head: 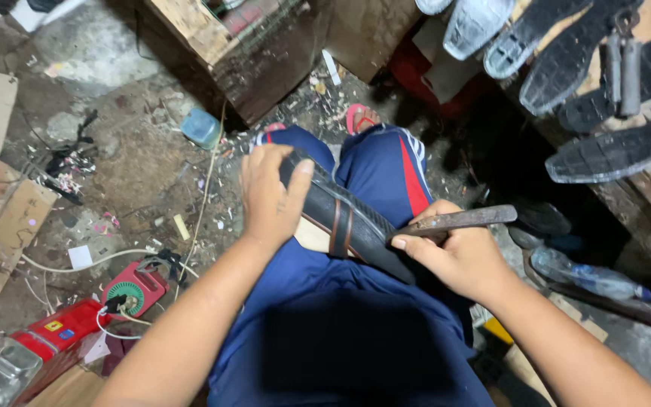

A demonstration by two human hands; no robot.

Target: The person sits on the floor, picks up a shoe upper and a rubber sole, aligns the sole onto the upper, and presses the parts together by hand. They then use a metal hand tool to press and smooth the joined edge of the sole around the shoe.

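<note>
A long black rubber sandal sole with a ribbed surface and two dark bands across its middle lay on the person's lap, over blue trousers with a red stripe. Its long axis ran from far left to near right. The left hand was closed over the sole's far end, thumb on top. The right hand was wrapped around a flat, rusty metal tool, whose tip met the sole's near edge. More black ridged soles rested on a wooden bench at far right.
</note>
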